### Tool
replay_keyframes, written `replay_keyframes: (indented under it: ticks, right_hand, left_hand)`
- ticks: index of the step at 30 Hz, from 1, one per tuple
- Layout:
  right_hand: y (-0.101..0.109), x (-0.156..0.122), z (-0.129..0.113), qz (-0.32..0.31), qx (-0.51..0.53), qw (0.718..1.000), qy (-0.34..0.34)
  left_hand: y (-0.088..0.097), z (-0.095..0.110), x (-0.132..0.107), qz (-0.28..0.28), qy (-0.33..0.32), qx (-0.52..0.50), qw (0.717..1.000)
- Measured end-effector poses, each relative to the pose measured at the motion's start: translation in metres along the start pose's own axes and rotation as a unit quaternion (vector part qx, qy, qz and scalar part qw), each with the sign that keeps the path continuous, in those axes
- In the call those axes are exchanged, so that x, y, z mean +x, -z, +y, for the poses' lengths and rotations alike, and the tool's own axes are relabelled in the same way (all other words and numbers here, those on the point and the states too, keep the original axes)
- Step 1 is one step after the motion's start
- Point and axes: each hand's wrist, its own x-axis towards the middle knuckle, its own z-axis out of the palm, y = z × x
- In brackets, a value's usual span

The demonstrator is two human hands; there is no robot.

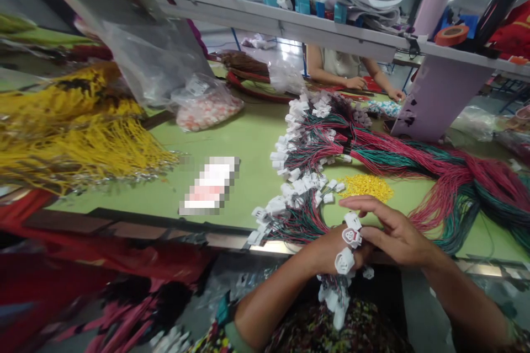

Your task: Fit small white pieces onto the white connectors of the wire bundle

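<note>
Nearest the camera, we record white plastic connectors on a wire bundle clamped in the left hand, with the right hand closed over them at the near edge of the counter.

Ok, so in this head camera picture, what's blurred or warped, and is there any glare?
In the head view, the white shelf bows from wide-lens distortion, the red cloth at lower left is smeared, a pixelated patch hides something on the green table, and the clear plastic bag shows pale glare; the white connectors look sharp.
</note>
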Motion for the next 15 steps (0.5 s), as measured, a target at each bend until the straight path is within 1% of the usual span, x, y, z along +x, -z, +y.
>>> replay_keyframes:
  ticks: [1,2,3,4,5,6,8,9,11,13,15]
  right_hand:
    - [0.001,0.005,0.002,-0.021,0.023,1.000,0.004]
    - [0.001,0.008,0.005,-0.024,0.040,0.999,0.008]
    - [0.001,0.009,0.009,-0.009,0.048,0.999,0.008]
    - [0.001,0.008,0.013,0.018,0.046,0.999,0.003]
    - [0.001,0.006,0.017,0.052,0.037,0.998,-0.005]
    - [0.001,0.003,0.020,0.085,0.020,0.996,-0.013]
    - [-0.001,-0.003,0.023,0.130,-0.033,0.991,-0.003]
    - [-0.002,-0.006,0.023,0.139,-0.066,0.988,0.017]
    - [-0.002,-0.007,0.019,0.126,-0.126,0.981,0.076]
    - [-0.001,-0.006,0.015,0.094,-0.157,0.975,0.123]
    - [0.005,-0.005,0.016,0.067,-0.146,0.980,0.115]
  left_hand:
    - [0.001,0.000,-0.002,-0.021,0.008,-0.009,1.000]
    - [0.002,-0.001,-0.003,-0.040,0.019,-0.020,0.999]
    - [0.002,-0.003,-0.006,-0.044,0.034,-0.035,0.998]
    - [0.002,-0.004,-0.008,-0.027,0.053,-0.059,0.996]
    - [0.002,-0.005,-0.010,0.013,0.073,-0.094,0.993]
    - [0.002,-0.005,-0.012,0.065,0.093,-0.138,0.984]
    - [0.001,-0.004,-0.015,0.169,0.133,-0.231,0.949]
    - [0.000,-0.002,-0.016,0.201,0.152,-0.269,0.930]
    - [-0.001,0.002,-0.016,0.230,0.186,-0.311,0.903]
    - [-0.002,0.005,-0.015,0.243,0.211,-0.322,0.890]
    - [-0.001,0.008,-0.015,0.256,0.227,-0.319,0.884]
